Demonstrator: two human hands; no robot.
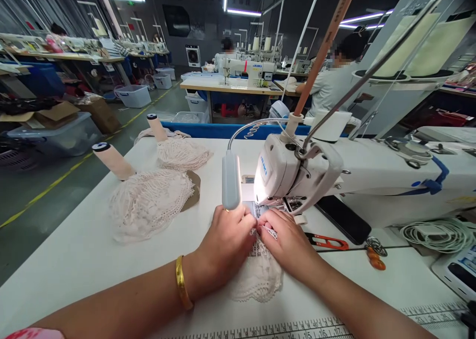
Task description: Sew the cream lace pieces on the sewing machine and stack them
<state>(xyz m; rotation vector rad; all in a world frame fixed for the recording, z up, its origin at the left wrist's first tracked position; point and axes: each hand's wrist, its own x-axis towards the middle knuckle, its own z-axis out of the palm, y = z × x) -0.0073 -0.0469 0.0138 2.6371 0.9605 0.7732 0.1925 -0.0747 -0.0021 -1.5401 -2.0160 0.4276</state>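
Observation:
My left hand [226, 242] and my right hand [288, 242] meet at the front of a white sewing machine [297, 172]. Both pinch a piece of pale pink lace [256, 274] that lies on the white table [74, 259] and runs up toward the needle area. The fingertips press together just under the lit presser foot, which they partly hide. A gold bangle circles my left wrist. A grey gooseneck lamp [231, 180] hangs just above my left hand.
Two lace piles [148, 202] with pink thread cones [113, 161] lie at left. Red thread snips [327, 241], a black phone [344, 219] and a coiled white cable [441, 234] lie at right. A ruler strip runs along the front edge. Other people sit at machines behind.

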